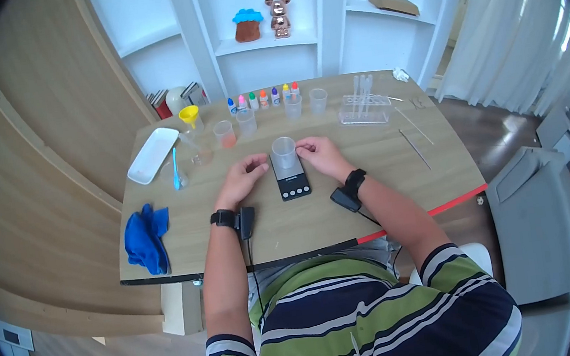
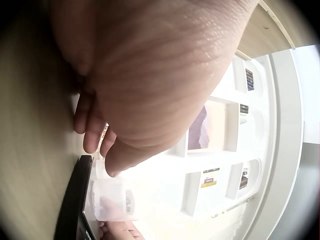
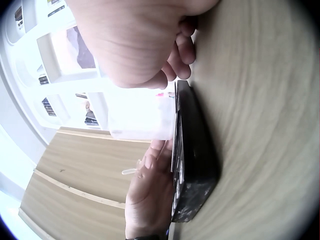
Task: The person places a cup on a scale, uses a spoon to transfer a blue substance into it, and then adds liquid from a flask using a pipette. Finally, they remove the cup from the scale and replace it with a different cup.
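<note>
A clear plastic cup (image 1: 285, 155) stands upright on the far part of a black digital scale (image 1: 294, 186), whose row of round buttons faces the person. Left of the scale, the left hand (image 1: 240, 182) rests by the table with fingers loosely bent and nothing between them. On the other side, the right hand (image 1: 326, 159) has its relaxed fingertips close beside the cup and the scale's edge. In the right wrist view the scale (image 3: 195, 165) shows its thick black side, with the right fingers (image 3: 181, 57) loosely curled beyond it.
Behind stand several clear cups, one holding orange liquid (image 1: 226, 135), and a row of small color bottles (image 1: 263, 100). A rack (image 1: 363, 111) with droppers is at back right, metal rods (image 1: 415, 149) nearer. Leftward are a white tray (image 1: 153, 155) and blue cloth (image 1: 145, 242).
</note>
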`<control>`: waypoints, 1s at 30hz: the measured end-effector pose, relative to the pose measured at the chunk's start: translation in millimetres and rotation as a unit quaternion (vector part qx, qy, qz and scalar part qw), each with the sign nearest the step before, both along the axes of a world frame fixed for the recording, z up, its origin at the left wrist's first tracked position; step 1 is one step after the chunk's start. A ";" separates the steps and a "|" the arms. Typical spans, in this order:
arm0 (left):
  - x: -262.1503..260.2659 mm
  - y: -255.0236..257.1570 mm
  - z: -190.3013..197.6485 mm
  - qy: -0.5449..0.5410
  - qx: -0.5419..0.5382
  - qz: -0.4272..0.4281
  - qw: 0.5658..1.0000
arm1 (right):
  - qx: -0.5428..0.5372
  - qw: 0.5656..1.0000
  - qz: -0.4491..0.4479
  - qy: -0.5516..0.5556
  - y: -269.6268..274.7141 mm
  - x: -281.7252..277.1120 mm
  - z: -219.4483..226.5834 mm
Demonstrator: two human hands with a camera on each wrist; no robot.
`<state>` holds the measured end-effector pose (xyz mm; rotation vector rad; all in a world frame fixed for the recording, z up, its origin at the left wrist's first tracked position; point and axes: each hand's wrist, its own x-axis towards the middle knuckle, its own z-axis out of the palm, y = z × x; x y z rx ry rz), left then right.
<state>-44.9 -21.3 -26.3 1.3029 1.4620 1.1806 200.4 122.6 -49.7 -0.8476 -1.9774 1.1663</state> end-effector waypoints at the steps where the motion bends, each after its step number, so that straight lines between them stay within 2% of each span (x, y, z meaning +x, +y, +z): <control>1: -1.5 -0.5 -1.5 -0.009 0.002 -0.002 1.000 | 0.005 1.000 0.004 0.006 1.8 -1.4 -3.1; 3: -2.4 0.8 -4.0 -0.006 0.011 -0.006 1.000 | 0.010 1.000 0.004 0.018 2.3 -3.9 -3.2; 5: -3.6 1.3 -6.1 -0.004 0.023 -0.010 1.000 | 0.017 1.000 -0.006 -0.024 -1.1 -3.6 2.3; 8: 0.5 2.2 -1.3 0.020 -0.004 -0.002 1.000 | -0.002 1.000 -0.015 -0.024 2.7 -8.7 -4.4; 11: -4.3 1.4 -1.8 0.006 -0.011 -0.025 1.000 | 0.027 0.999 -0.030 -0.027 -1.7 -10.2 -1.2; 22: -6.9 -2.5 -1.1 -0.051 -0.011 -0.005 0.999 | 0.086 0.994 -0.064 -0.024 -9.1 -8.5 4.8; 30: 0.1 -3.0 4.2 -0.035 -0.035 -0.005 0.999 | 0.123 0.989 -0.065 -0.040 -10.3 -6.1 6.8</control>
